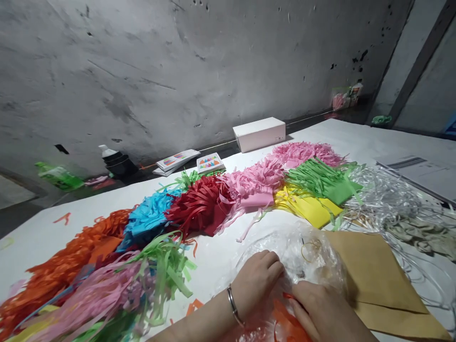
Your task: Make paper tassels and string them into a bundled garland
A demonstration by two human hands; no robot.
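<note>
My left hand (pixel 257 278), with a silver bangle at the wrist, has its fingers curled down onto a crumpled clear plastic bag (pixel 270 242). Close beside it, my right hand (pixel 318 304) is closed at the bag's near side; its fingertips are partly hidden. Orange tissue paper (pixel 288 323) shows below and between the hands, partly under the right one. Thin gold-coloured wire (pixel 310 251) lies in or on the bag. A brown envelope (pixel 388 275) is just right of my right hand.
Fringed tissue bundles run across the white tabletop (pixel 213 256): orange (pixel 81 242), blue (pixel 147 213), dark red (pixel 203 204), pink (pixel 254 180), green (pixel 322 178) and yellow (pixel 317 209). Mixed strips (pixel 103 289) lie front left. Clear stringy material (pixel 383 194) spreads right. A white box (pixel 260 134) stands behind.
</note>
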